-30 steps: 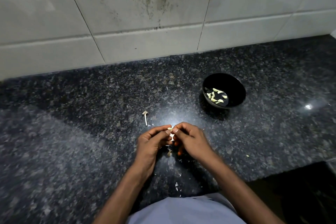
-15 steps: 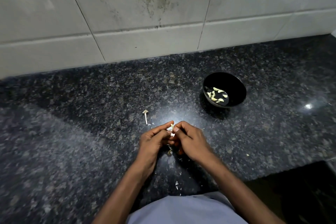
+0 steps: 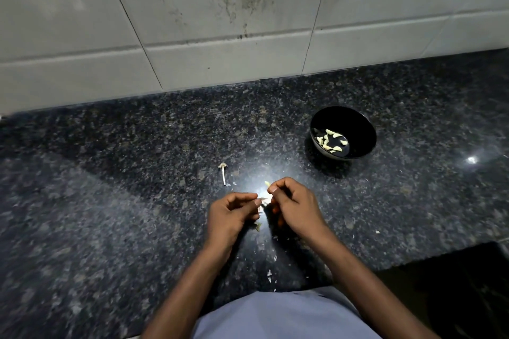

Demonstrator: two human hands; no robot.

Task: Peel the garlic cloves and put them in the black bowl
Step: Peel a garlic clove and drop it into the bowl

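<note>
Pinching a garlic clove [image 3: 267,184] at its fingertips, the right hand [image 3: 293,205] sits just beside the left hand [image 3: 230,213], which grips a bit of white skin [image 3: 265,200], both above the speckled desk [image 3: 110,201]. Black bowl [image 3: 358,124] sits off right with peeled cloves [image 3: 330,140] inside. A dry garlic stem [image 3: 223,172] lies nearby.

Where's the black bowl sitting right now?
In the head view, the black bowl sits on the dark granite counter, to the right and farther back than the right hand, short of the tiled wall, with peeled cloves inside.
</note>
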